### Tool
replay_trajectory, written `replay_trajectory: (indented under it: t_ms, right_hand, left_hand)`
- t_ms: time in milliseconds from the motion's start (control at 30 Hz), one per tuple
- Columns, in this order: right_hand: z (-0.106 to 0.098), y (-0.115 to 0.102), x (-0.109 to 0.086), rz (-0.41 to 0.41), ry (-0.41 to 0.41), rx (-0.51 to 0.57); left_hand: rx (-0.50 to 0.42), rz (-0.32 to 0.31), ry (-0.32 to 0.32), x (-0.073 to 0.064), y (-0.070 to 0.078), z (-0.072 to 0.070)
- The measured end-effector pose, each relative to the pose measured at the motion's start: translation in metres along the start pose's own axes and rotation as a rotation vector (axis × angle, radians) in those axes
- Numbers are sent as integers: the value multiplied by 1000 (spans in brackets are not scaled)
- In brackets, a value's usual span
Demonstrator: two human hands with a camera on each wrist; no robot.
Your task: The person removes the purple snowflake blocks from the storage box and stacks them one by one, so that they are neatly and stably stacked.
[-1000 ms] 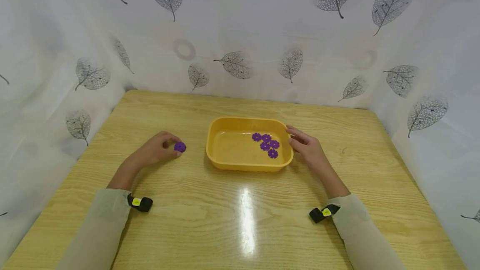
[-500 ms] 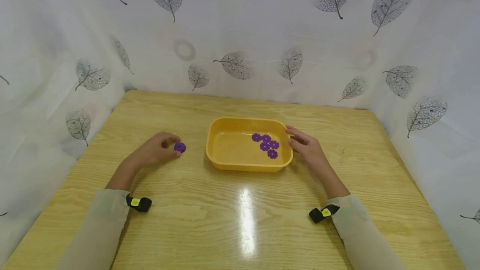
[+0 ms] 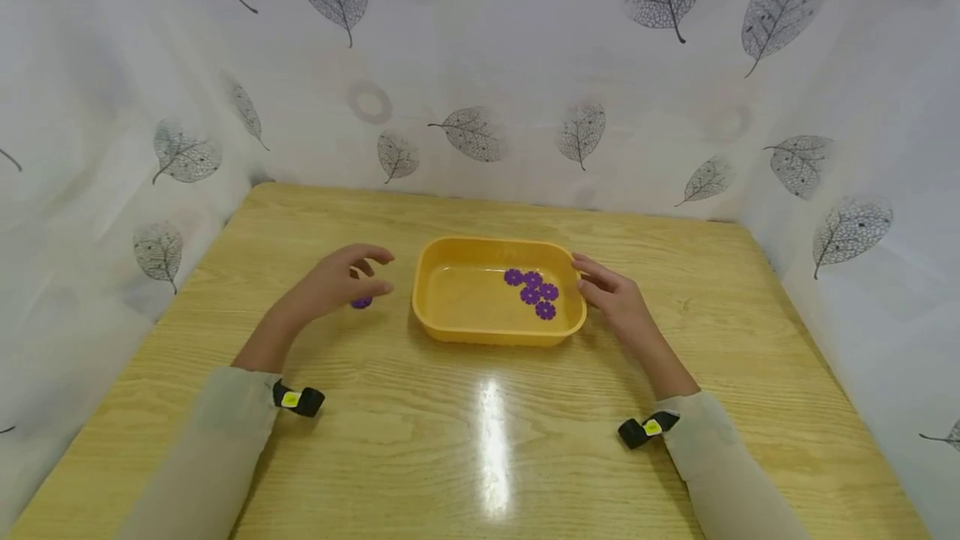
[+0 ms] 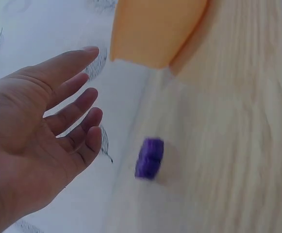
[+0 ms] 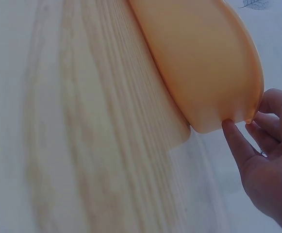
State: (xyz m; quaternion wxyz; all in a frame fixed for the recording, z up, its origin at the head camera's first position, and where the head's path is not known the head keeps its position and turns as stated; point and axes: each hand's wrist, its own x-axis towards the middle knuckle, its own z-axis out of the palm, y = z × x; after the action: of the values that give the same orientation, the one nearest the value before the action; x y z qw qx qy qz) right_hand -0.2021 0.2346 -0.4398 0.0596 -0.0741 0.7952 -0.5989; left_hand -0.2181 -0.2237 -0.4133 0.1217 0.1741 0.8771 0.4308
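Observation:
Above the table's left part my left hand (image 3: 333,277) is held with its fingers apart and nothing between them. Just below it in the head view, partly covered by the thumb, is a small purple stack of notched discs (image 3: 362,303); the left wrist view shows this purple stack (image 4: 149,158) apart from the fingers. At the table's middle stands a yellow plastic basin (image 3: 457,332). Several flower-shaped purple discs (image 3: 530,295) lie flat in its right part. My right hand (image 3: 618,298) holds the basin's right end, thumb against the outer wall and fingers at the rim.
A pale wooden table (image 3: 405,432) carries the basin and the stack. White curtain (image 3: 502,48) printed with dark leaves closes off its back and both sides. Each wrist wears a black strap, the left strap (image 3: 298,400) and the right strap (image 3: 647,429).
My left hand has let go of the purple stack, spread its fingers and moved right and up toward the basin. The stack stays on the table; my right hand and the basin have kept still.

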Motion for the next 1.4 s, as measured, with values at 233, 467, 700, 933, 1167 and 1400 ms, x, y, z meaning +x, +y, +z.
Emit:
replay_trajectory:
  t_ms: [233,467,700,933,1167,1400]
  right_hand:
    - [0,1,-1,7,3,-5]
    - [-1,2,-1,1,-2,-9]
    - [0,1,-1,3,6,-16]
    - [-1,2,-1,3,8,-18]
    - [-2,1,0,-4,4,-16]
    - [-2,2,0,-9,-2,-29]
  left_hand:
    - [13,110,-25,29,33,16]
    - [7,199,-72,62,59,39]
    - [32,242,-71,93,72,62]
    - [63,236,-84,113,85,82]
    - [52,167,-148,125,92,99]
    - [107,117,-210,129,91,116]
